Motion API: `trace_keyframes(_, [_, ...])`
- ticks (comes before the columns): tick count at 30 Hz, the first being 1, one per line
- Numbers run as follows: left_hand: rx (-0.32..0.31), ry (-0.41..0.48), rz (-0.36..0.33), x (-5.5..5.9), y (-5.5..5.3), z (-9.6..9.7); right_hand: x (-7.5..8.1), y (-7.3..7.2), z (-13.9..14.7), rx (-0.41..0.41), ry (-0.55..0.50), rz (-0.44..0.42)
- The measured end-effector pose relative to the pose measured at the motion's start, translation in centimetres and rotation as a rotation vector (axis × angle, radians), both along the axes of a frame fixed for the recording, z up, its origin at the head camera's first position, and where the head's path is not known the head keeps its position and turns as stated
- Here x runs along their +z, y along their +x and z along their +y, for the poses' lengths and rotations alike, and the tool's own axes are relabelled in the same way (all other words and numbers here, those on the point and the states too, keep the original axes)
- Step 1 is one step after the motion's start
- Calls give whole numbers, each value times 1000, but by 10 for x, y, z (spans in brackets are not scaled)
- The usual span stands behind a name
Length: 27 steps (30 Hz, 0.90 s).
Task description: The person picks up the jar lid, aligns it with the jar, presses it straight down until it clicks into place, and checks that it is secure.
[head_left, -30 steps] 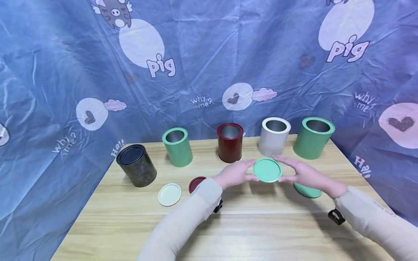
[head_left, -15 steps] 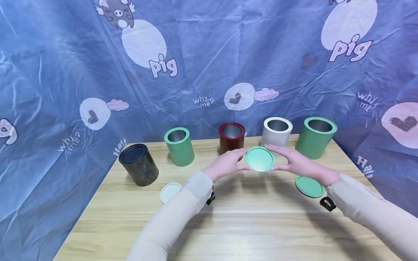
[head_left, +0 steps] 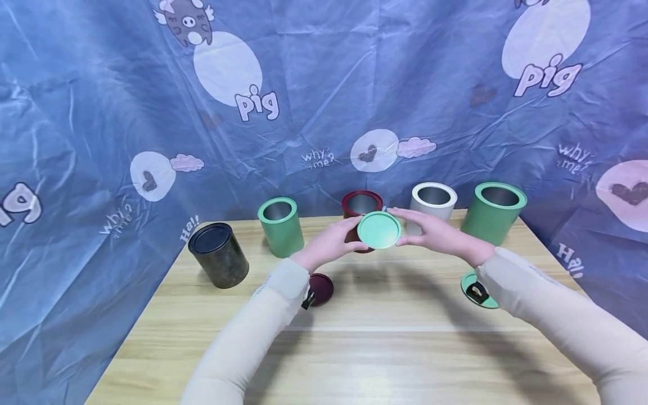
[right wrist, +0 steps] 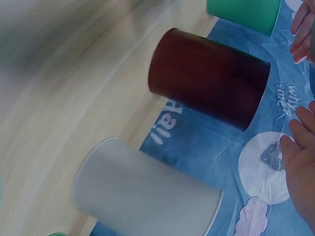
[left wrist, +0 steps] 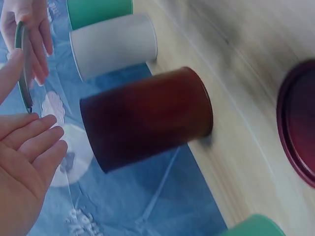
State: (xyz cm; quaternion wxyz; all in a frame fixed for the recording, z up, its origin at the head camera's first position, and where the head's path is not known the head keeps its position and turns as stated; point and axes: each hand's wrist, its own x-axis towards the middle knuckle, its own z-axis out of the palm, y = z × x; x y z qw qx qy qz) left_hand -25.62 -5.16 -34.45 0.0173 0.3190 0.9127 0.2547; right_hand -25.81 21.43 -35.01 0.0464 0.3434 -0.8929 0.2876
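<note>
A round green lid [head_left: 379, 230] is held up off the table between both hands, in front of the dark red can [head_left: 362, 202]. My left hand [head_left: 331, 242] holds its left edge with thumb and fingertips. On the opposite edge, the thumb and fingers of my right hand [head_left: 430, 229] do the same. In the left wrist view the lid [left wrist: 23, 69] appears edge-on, between the left thumb and fingers. The head view has the lid and right hand covering parts of the red and white cans [head_left: 433, 211].
Along the back stand a smaller green can [head_left: 282, 230] and a larger green can [head_left: 492, 216]. A black can [head_left: 220, 259] with its top covered is at left. A dark red lid [head_left: 322, 288] and another green lid [head_left: 468, 280] lie on the wooden table [head_left: 395, 360], partly behind the wrists.
Both hands have carried the green lid leftward and away from me, from before the white can to before the red can. The left sleeve now hides the white lid on the table.
</note>
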Motion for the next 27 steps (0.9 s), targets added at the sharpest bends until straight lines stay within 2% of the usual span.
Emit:
trace_keyframes(5, [69, 15, -27, 7, -4, -18, 4, -12, -17, 1, -14, -23])
trace_keyframes(9, [127, 9, -4, 13, -5, -32, 7, -19, -31, 1, -31, -43])
trace_keyframes(12, [141, 0, 18, 16, -7, -43, 8, -25, -42, 11, -56, -71])
trace_keyframes(19, [165, 20, -7, 20, -13, -67, 9, -40, -69, 41, -95, -48])
trace_keyframes(27, [244, 26, -6, 23, -21, -93, 12, -60, -100, 42, -114, -55])
